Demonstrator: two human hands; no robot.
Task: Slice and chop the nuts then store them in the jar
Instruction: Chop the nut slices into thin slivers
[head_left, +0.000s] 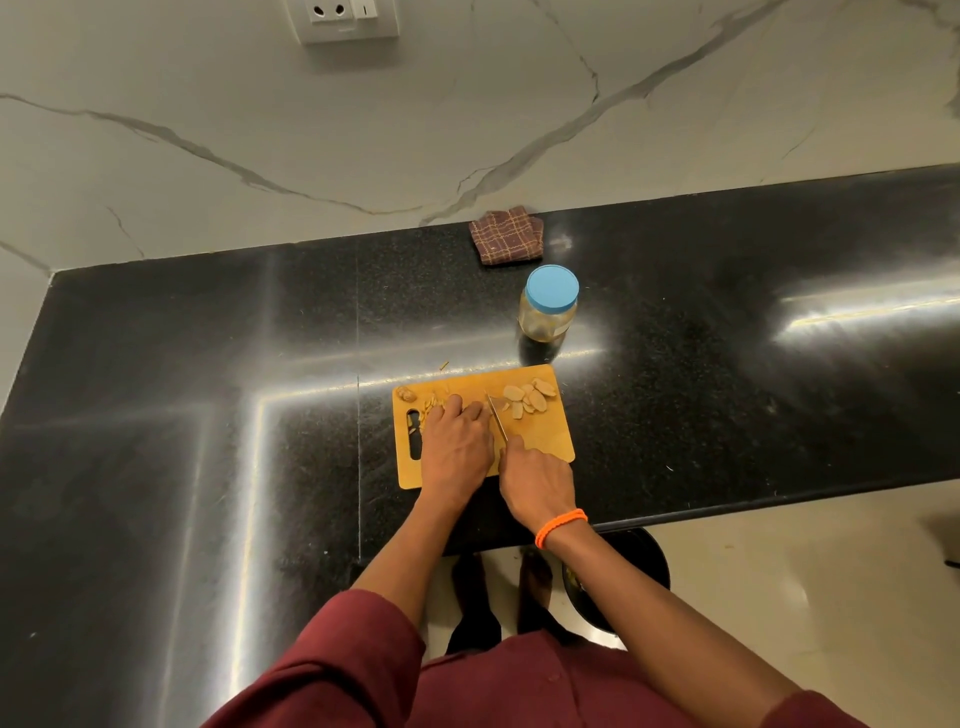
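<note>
- Nuts (530, 399): pale halves piled near far right corner of cutting board (540, 441); smaller chopped bits (430, 404) near board's far left, beside left fingers; one walnut-like piece (405, 395) at far left corner.
- Cutting board: wooden, handle slot on left side, lying close to tabletop's (208, 467) near edge.
- Left hand (457, 441): palm down on board, fingers curled over nut pieces next to blade; exact piece pinned cannot be told.
- Right hand (537, 480): grip clenched around handle of knife (497, 420), blade angled away toward board's middle, tip between the two nut heaps; orange band (560, 527) on wrist.
- Jar (548, 306): clear, blue lid (552, 288) on, upright on tabletop just beyond board's far right corner.
- Checked cloth (508, 235): folded, at tabletop's far edge against marble wall, behind jar.
- Stray sliver (444, 366) on tabletop just past board's far edge.
</note>
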